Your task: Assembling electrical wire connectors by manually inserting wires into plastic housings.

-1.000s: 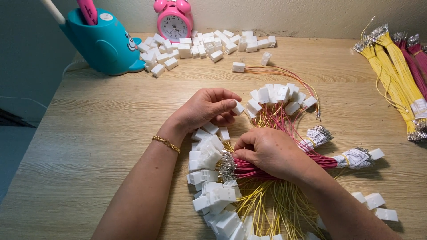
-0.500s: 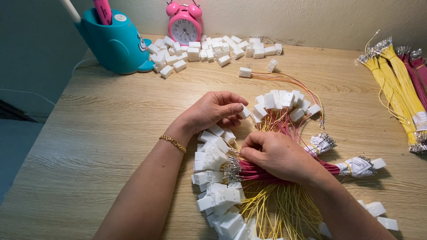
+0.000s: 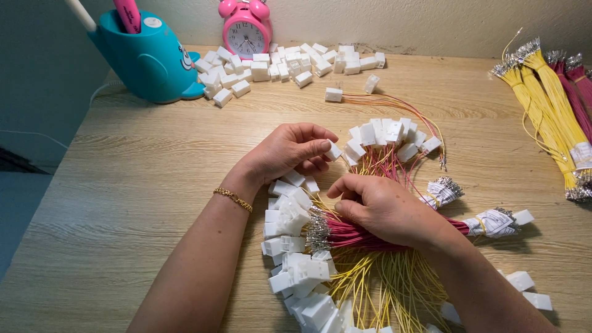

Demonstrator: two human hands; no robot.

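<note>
From my remote station I record the following. The left hand point(image 3: 290, 151) is closed to a pinch, thumb and forefinger gripping a small white connector housing point(image 3: 333, 150) just beside the finished cluster. The right hand point(image 3: 382, 206) rests curled over a bundle of red wires point(image 3: 361, 235) lying across the wooden table point(image 3: 135, 203); its fingertips are drawn together near the left hand, but whether they pinch a single wire I cannot tell. In my judgement the work is well under way and far from finished. A cluster of wired housings point(image 3: 385, 135), with red and yellow leads already seated, lies just beyond the hands, and one more wired piece point(image 3: 333, 94) sits apart further back. A heap of white housings point(image 3: 296, 246) fills the near edge, over loose yellow wires point(image 3: 394, 290). Much stock is untouched: a pile of loose housings point(image 3: 290, 61) at the back by the pink alarm clock point(image 3: 245, 31) and the teal holder point(image 3: 151, 58), and banded bundles of yellow and red wires point(image 3: 549, 105) at the far right. Two smaller taped wire bundles point(image 3: 487, 222) lie near the right wrist.
</note>
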